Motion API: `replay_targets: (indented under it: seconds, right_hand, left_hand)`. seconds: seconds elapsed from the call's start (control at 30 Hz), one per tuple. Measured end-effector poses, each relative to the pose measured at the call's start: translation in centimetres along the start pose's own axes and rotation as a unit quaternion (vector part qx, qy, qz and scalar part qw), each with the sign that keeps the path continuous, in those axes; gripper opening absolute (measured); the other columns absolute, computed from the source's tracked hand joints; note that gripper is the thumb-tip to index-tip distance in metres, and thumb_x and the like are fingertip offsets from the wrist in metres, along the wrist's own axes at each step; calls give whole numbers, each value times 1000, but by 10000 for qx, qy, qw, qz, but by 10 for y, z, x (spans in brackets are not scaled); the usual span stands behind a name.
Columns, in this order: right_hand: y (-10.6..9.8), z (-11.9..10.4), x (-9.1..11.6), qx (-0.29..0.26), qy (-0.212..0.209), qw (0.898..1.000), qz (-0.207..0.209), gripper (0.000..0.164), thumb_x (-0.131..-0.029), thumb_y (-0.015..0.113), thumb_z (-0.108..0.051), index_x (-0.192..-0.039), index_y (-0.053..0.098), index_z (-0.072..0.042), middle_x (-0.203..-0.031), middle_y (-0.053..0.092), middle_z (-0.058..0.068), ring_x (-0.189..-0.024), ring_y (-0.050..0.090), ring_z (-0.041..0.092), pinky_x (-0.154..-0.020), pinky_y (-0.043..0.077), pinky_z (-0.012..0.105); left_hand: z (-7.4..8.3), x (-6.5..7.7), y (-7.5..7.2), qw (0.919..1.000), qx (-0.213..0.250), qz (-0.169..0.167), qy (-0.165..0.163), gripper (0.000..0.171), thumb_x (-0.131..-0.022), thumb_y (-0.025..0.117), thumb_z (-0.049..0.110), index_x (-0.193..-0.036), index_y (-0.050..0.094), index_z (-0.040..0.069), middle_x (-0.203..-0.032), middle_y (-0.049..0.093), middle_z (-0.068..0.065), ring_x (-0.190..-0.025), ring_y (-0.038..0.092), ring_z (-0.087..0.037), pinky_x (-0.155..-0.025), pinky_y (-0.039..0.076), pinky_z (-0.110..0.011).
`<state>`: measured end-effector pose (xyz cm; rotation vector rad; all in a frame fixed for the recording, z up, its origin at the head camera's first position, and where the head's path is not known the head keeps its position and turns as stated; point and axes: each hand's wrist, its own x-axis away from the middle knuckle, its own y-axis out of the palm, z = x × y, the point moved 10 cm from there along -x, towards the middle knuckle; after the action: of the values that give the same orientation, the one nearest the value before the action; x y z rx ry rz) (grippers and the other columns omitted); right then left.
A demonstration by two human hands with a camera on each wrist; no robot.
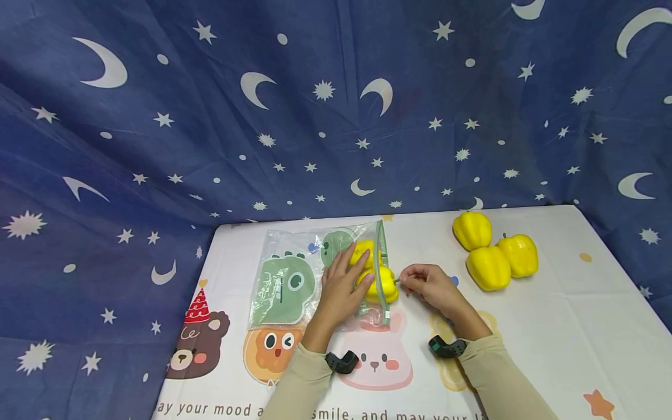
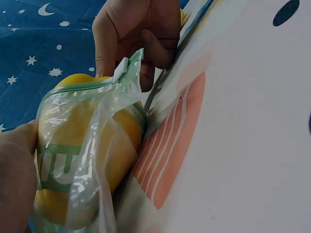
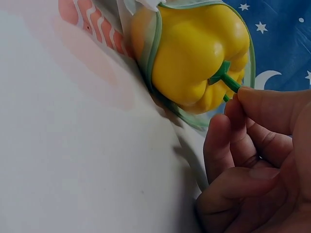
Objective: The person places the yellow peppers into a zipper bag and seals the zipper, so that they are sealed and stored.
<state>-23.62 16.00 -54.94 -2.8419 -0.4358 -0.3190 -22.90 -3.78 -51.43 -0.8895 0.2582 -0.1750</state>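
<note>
A clear zip bag [image 1: 325,280] with a green dinosaur print lies flat, its green-edged mouth facing right. Two yellow bell peppers are at that mouth; the nearer bell pepper [image 3: 194,53] pokes partly out, and the farther bell pepper [image 1: 362,254] is inside behind it. With thumb and forefinger my right hand [image 1: 427,286] pinches the nearer pepper's green stem [image 3: 232,83]. My left hand [image 1: 341,291] rests on top of the bag with its fingers spread, the tips over the peppers. In the left wrist view the plastic [image 2: 73,170] wraps around the pepper, and a white zip slider [image 2: 120,69] shows at the mouth's corner.
Three more yellow bell peppers [image 1: 488,268] sit grouped at the back right of the table. The white tablecloth [image 1: 577,326] carries cartoon animal prints and lettering. A dark blue curtain [image 1: 315,116] with moons and stars hangs behind and on the left.
</note>
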Motion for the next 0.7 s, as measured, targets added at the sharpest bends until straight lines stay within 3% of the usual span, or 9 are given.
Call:
replay_targets:
  seconds: [0.7]
  right_hand:
    - [18, 0, -4, 37, -29, 10000, -69, 20, -97, 69, -21, -104, 70, -2, -77, 62, 12, -57, 43, 13, -48, 36, 21]
  left_hand:
    - [3, -1, 0, 10000, -48, 8, -49, 55, -105, 38, 59, -157, 38, 41, -172, 18, 6, -158, 18, -38, -118, 18, -73]
